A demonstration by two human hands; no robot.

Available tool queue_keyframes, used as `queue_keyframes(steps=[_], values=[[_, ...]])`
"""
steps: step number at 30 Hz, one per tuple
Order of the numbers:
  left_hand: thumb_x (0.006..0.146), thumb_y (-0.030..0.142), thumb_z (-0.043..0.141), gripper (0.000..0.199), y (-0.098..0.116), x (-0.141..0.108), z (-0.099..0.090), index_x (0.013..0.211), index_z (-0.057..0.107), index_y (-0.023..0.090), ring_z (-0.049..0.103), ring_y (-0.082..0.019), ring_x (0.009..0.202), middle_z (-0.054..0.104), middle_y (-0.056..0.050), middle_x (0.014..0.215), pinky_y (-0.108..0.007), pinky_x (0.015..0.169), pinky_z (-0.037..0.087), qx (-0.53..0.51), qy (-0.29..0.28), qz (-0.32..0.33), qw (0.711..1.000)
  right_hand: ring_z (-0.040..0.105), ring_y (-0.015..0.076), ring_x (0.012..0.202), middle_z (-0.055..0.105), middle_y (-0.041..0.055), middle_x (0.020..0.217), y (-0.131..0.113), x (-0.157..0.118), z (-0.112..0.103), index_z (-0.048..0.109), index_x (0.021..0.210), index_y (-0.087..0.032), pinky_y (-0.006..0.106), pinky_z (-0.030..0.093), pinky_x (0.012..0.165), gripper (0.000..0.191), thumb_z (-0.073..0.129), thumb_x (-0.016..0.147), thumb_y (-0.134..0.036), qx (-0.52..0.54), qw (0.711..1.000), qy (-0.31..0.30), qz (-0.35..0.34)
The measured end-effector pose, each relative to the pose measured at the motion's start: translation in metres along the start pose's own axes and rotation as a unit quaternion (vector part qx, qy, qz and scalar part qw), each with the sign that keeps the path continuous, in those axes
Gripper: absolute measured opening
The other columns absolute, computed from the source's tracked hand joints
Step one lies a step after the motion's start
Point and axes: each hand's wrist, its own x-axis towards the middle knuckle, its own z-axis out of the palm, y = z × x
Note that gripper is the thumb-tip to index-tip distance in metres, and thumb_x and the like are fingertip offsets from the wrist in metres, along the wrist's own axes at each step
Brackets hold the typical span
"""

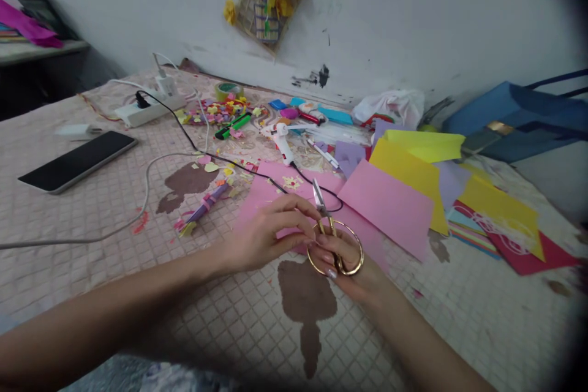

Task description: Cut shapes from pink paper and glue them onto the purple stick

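The right hand [362, 275] grips gold-handled scissors [318, 195], the left hand [266, 233] curls beside (its pinch I cannot tell), and cut scraps [292, 182] lie near larger paper sheets [388, 207].

Craft workspace, paper sheets [386, 208], glue gun [283, 146], cut scraps [220, 109] across table [248, 318]

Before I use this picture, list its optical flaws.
Head view: dark, blurred shading intrudes at the right corners; the forearms look stretched toward the lower edges; the gold scissor handles carry small glints; light on the wall is dim.
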Motion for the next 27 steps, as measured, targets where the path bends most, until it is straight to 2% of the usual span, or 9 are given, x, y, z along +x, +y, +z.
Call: queue_keyframes(steps=[3, 6, 8, 10, 14, 17, 23, 27], values=[[0.085, 0.021, 0.054, 0.011, -0.003, 0.001, 0.001, 0.091, 0.062, 0.019, 0.053, -0.019, 0.104, 0.058, -0.009, 0.108, -0.032, 0.09, 0.042, -0.001, 0.022, -0.026, 0.999, 0.031, 0.006, 0.041, 0.034, -0.0087, 0.051, 0.003, 0.0, -0.002, 0.041, 0.066, -0.02, 0.022, 0.025, 0.044, 0.024, 0.058, 0.08, -0.028, -0.023, 0.999, 0.02, -0.034], [0.085, 0.026, 0.052, 0.015, -0.008, 0.002, 0.004, 0.094, 0.059, 0.016, 0.057, -0.017, 0.089, 0.061, -0.008, 0.097, -0.03, 0.079, 0.046, -0.048, 0.044, -0.132, 0.989, 0.035, 0.0069, 0.044, 0.037, -0.0076, 0.051, 0.005, 0.001, -0.003, 0.045, 0.067, -0.019, 0.022, 0.028, 0.044, 0.021, 0.058, 0.081, -0.029, -0.088, 0.987, 0.098, -0.089], [0.086, 0.03, 0.051, 0.019, -0.011, 0.003, 0.006, 0.09, 0.059, 0.013, 0.057, -0.015, 0.077, 0.061, -0.007, 0.086, -0.027, 0.069, 0.046, -0.103, 0.025, -0.204, 0.973, 0.037, 0.0074, 0.045, 0.04, -0.007, 0.051, 0.005, 0.001, -0.004, 0.048, 0.07, -0.019, 0.022, 0.03, 0.044, 0.02, 0.058, 0.081, -0.031, -0.149, 0.971, 0.154, -0.103], [0.085, 0.034, 0.052, 0.023, -0.014, 0.003, 0.007, 0.085, 0.058, 0.012, 0.056, -0.013, 0.068, 0.061, -0.005, 0.077, -0.025, 0.061, 0.045, -0.156, -0.005, -0.251, 0.955, 0.038, 0.0075, 0.045, 0.043, -0.0063, 0.051, 0.005, 0.0, -0.004, 0.05, 0.072, -0.018, 0.021, 0.029, 0.043, 0.02, 0.058, 0.081, -0.033, -0.213, 0.954, 0.185, -0.1], [0.078, 0.032, 0.061, 0.021, -0.016, 0.003, 0.008, 0.075, 0.058, 0.011, 0.053, -0.009, 0.059, 0.058, -0.001, 0.066, -0.021, 0.055, 0.041, -0.202, -0.013, -0.3, 0.932, 0.04, 0.0074, 0.046, 0.044, -0.006, 0.052, 0.005, -0.003, -0.004, 0.051, 0.073, -0.018, 0.02, 0.031, 0.043, 0.021, 0.056, 0.083, -0.035, -0.303, 0.931, 0.174, -0.101], [0.076, 0.029, 0.063, 0.019, -0.016, 0.003, 0.008, 0.072, 0.057, 0.011, 0.052, -0.008, 0.056, 0.057, 0.001, 0.062, -0.021, 0.055, 0.04, -0.232, 0.0, -0.32, 0.919, 0.041, 0.0073, 0.047, 0.045, -0.006, 0.053, 0.006, -0.004, -0.002, 0.05, 0.073, -0.018, 0.019, 0.032, 0.045, 0.024, 0.054, 0.085, -0.038, -0.31, 0.928, 0.175, -0.106], [0.077, 0.03, 0.064, 0.02, -0.012, 0.004, 0.009, 0.073, 0.056, 0.012, 0.056, -0.01, 0.065, 0.061, -0.002, 0.072, -0.023, 0.064, 0.043, -0.328, 0.104, -0.326, 0.881, 0.039, 0.0072, 0.043, 0.04, -0.006, 0.051, 0.008, -0.006, 0.005, 0.045, 0.069, -0.018, 0.021, 0.029, 0.043, 0.039, 0.04, 0.089, -0.051, -0.272, 0.948, 0.146, -0.074], [0.077, 0.029, 0.064, 0.02, -0.01, 0.005, 0.009, 0.072, 0.053, 0.013, 0.059, -0.013, 0.073, 0.062, -0.003, 0.079, -0.027, 0.07, 0.045, -0.356, 0.164, -0.316, 0.864, 0.036, 0.0079, 0.046, 0.036, -0.006, 0.052, 0.015, -0.007, 0.006, 0.041, 0.064, -0.019, 0.022, 0.028, 0.045, 0.041, 0.041, 0.087, -0.053, -0.322, 0.936, 0.126, -0.066]])
